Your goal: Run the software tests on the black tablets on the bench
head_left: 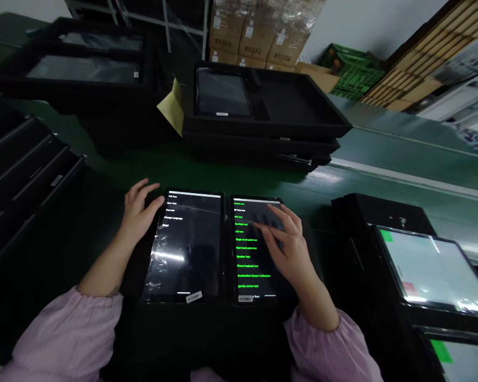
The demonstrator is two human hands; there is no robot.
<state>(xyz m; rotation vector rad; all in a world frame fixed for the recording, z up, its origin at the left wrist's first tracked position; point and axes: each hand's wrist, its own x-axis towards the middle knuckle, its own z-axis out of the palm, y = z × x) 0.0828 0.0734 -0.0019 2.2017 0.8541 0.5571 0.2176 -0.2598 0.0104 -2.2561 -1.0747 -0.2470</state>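
Green worktop [175,168]. My left hand [140,207], unclenched, beside left tablet [185,246]; right hand [289,239], fingers spread, over right tablet [258,252].

From where I sit, both forearms reach forward and lean inward, pink gathered sleeves pushed up to about the elbows. My left hand [141,204] hangs open on its side of the view, fingers spread and bent, the thumb reaching inward (a dark mark, perhaps a tattoo, shows on the forearm near the cuff). My right hand [287,239] angles up and inward, palm down, its index finger extended furthest, the thumb held beneath it, the other fingers loosely fanned. Both hands are bare and empty, and well apart from each other.
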